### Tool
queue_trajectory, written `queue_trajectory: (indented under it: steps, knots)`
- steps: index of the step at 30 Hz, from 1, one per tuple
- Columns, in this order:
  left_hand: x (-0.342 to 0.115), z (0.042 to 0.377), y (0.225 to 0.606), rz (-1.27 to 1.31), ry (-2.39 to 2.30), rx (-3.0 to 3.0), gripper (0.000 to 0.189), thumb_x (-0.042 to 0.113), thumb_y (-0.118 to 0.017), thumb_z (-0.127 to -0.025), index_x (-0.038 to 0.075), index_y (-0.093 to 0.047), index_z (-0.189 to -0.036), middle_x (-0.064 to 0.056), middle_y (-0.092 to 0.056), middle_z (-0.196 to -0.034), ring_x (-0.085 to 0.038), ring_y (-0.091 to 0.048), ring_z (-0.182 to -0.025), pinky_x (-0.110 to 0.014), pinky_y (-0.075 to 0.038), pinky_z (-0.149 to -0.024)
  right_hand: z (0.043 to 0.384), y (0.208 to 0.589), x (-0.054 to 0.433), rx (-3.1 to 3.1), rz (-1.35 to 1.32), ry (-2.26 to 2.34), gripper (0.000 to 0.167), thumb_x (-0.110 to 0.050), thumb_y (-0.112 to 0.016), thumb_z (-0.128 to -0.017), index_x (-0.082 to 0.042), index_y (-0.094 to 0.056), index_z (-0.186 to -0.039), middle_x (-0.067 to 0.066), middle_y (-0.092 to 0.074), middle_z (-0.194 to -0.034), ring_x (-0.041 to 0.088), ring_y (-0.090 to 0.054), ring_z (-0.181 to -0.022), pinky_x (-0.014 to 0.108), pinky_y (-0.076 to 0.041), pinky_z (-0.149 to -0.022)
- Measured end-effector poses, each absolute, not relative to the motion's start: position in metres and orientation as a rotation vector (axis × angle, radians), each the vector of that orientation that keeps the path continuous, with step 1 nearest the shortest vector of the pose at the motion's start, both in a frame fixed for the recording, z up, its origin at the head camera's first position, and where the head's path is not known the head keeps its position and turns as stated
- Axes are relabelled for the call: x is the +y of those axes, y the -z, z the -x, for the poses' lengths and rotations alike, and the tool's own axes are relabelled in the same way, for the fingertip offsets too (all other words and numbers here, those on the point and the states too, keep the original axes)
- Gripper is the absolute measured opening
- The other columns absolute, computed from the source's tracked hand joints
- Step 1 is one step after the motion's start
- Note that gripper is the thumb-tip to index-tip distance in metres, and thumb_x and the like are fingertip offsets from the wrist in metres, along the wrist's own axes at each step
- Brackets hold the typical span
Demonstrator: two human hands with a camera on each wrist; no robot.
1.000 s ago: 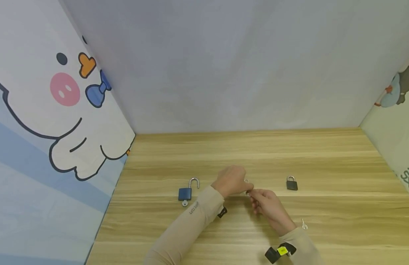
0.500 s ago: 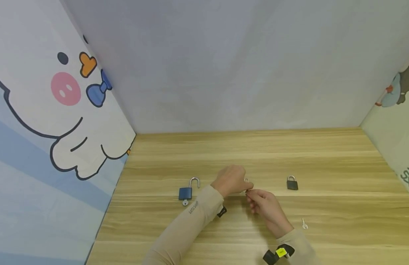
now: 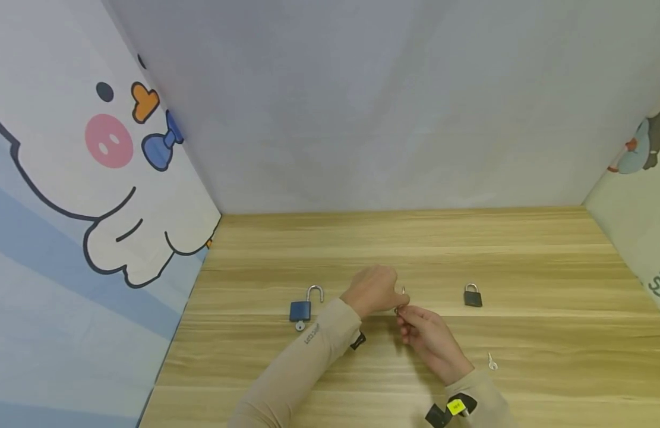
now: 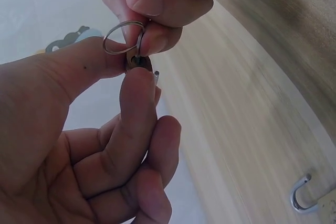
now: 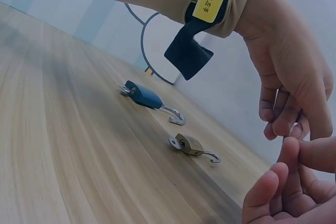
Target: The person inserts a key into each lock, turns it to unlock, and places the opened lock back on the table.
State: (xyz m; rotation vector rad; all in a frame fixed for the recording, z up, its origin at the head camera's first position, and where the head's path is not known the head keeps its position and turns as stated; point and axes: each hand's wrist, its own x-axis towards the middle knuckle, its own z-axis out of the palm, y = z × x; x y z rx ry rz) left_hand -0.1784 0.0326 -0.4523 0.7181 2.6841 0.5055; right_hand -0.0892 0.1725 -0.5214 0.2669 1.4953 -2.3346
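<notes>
A thin metal key ring [image 4: 111,40] passes through the hole of a small brass-coloured metal piece [image 4: 134,60], mostly hidden by fingers. My left hand [image 3: 371,289] pinches that piece between thumb and index finger. From the other side, my right hand [image 3: 433,342] pinches the ring with thumb and fingertip. In the right wrist view, the ring shows as a small bright loop just above my right fingertips, between both hands. Below them on the table stands a brass padlock [image 5: 190,145], shackle open and a key [image 5: 174,142] in it.
To the left lies a blue padlock [image 3: 300,311] with its shackle open and a key [image 3: 300,326] in it. At right is a black padlock [image 3: 473,298], shackle closed. A loose silver key [image 3: 492,362] lies nearer the front. Walls border the wooden table [image 3: 549,255].
My right fingertips have shifted slightly left, and the bright loop above my left thumb now looks narrower. The padlocks and loose key lie as before.
</notes>
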Motion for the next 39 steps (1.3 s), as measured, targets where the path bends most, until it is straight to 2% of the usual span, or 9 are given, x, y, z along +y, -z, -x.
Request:
queue_trajectory:
  steps: [11, 23, 29, 34, 39]
  knots:
    - [0.032, 0.179, 0.455, -0.743, -0.461, 2.753, 0.051, 0.038, -0.075, -0.084, 0.018, -0.038, -0.056, 0.01, -0.028, -0.046, -0.003, -0.023, -0.042, -0.019, -0.02, -0.038, 0.09, 0.519, 0.172, 1.669, -0.338, 2.268, 0.015, -0.009, -0.056, -0.101, 0.002, -0.065, -0.099, 0.005, -0.06, -0.088, 0.013, -0.051, -0.071, 0.024, -0.044, -0.062]
    - [0.033, 0.18, 0.458, -0.725, -0.455, 2.745, 0.053, 0.039, -0.075, -0.085, 0.018, -0.036, -0.055, 0.01, -0.024, -0.046, -0.003, -0.02, -0.042, -0.019, -0.018, -0.038, 0.09, 0.514, 0.171, 2.004, -0.427, 2.1, 0.02, -0.013, -0.066, -0.097, 0.007, -0.066, -0.095, 0.008, -0.065, -0.087, 0.013, -0.053, -0.066, 0.027, -0.047, -0.059]
    - [0.034, 0.18, 0.461, -0.727, -0.449, 2.75, 0.054, 0.04, -0.075, -0.084, 0.018, -0.035, -0.055, 0.01, -0.023, -0.046, -0.003, -0.019, -0.042, -0.019, -0.018, -0.038, 0.09, 0.516, 0.174, 2.078, -0.448, 2.072, 0.023, -0.015, -0.066, -0.097, 0.008, -0.066, -0.101, 0.01, -0.066, -0.086, 0.014, -0.054, -0.067, 0.027, -0.046, -0.057]
    - [0.036, 0.181, 0.463, -0.728, -0.446, 2.746, 0.054, 0.04, -0.075, -0.085, 0.018, -0.036, -0.055, 0.01, -0.023, -0.045, -0.003, -0.019, -0.041, -0.019, -0.018, -0.037, 0.088, 0.518, 0.181, 2.143, -0.412, 2.014, 0.025, -0.016, -0.067, -0.096, 0.007, -0.066, -0.107, 0.011, -0.065, -0.086, 0.015, -0.054, -0.068, 0.027, -0.047, -0.057]
    - [0.038, 0.182, 0.467, -0.719, -0.449, 2.75, 0.053, 0.04, -0.075, -0.086, 0.018, -0.037, -0.057, 0.009, -0.025, -0.047, -0.003, -0.02, -0.041, -0.019, -0.019, -0.038, 0.084, 0.518, 0.187, 2.526, -0.237, 1.699, 0.014, -0.013, -0.069, -0.095, -0.002, -0.069, -0.102, 0.006, -0.067, -0.086, 0.014, -0.058, -0.071, 0.027, -0.049, -0.063]
